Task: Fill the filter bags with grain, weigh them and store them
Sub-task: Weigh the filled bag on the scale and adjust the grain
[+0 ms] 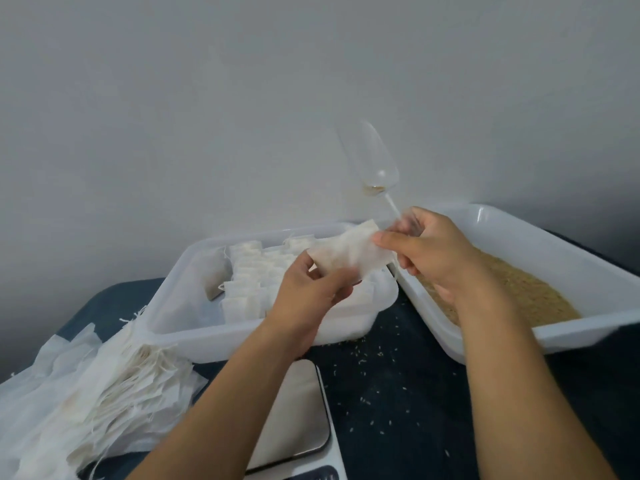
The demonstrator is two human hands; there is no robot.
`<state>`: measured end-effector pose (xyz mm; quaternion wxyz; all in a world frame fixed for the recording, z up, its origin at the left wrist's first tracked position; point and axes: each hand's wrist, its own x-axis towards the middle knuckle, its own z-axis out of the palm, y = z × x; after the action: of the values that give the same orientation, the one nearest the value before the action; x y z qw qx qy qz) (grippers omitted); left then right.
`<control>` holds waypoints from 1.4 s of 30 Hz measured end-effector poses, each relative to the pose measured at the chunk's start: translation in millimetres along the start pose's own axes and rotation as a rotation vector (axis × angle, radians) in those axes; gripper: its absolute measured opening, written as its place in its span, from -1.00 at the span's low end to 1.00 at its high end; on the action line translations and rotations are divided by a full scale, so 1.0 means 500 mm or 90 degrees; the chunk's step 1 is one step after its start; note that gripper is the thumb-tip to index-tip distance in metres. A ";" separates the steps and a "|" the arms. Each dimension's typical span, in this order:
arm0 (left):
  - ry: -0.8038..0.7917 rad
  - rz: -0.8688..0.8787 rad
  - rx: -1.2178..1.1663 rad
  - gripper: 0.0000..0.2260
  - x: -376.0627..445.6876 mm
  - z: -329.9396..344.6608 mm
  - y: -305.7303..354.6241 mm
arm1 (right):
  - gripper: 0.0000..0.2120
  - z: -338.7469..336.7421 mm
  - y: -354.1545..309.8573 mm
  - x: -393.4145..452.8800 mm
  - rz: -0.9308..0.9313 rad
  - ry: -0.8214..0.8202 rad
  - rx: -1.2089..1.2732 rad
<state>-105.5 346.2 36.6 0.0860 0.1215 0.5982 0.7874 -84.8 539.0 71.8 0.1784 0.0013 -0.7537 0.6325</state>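
White, thin filter-paper bag (349, 256) is held up between both hands, above the near edge of the white plastic tray of stored bags (173, 327). Its lower left end is pinched by the left hand (311, 289); its upper right edge is pinched between thumb and forefinger of the right hand (429, 251), in which the stem of a clear plastic scoop (372, 161) is also gripped, the bowl raised toward the wall with only a trace of grain at its bottom. The bag's long axis is seen to run from lower left to upper right, roughly level and slightly tilted; which end is the mouth cannot be told, nor how full it is.

Progress is judged to be partway. Rows of filled bags are already stood in the storage tray. A fanned heap of flat empty white bags with strings (104, 386) is left at the left, so many remain to be filled. Brown grain (526, 292) is still held in the white tray at the right (554, 247). The steel-topped scale (294, 410) lies bare below the forearms, so weighing of this bag appears not yet done. Spilled grains are scattered on the dark tabletop (398, 393).
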 end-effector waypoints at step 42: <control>-0.051 0.135 0.424 -0.72 0.128 0.129 0.005 | -0.77 -0.107 0.086 0.031 0.072 0.188 0.050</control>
<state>-147.6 422.9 61.2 -0.0172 0.2354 0.8024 0.5482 -94.7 601.9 42.5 0.2508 -0.1269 -0.6927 0.6641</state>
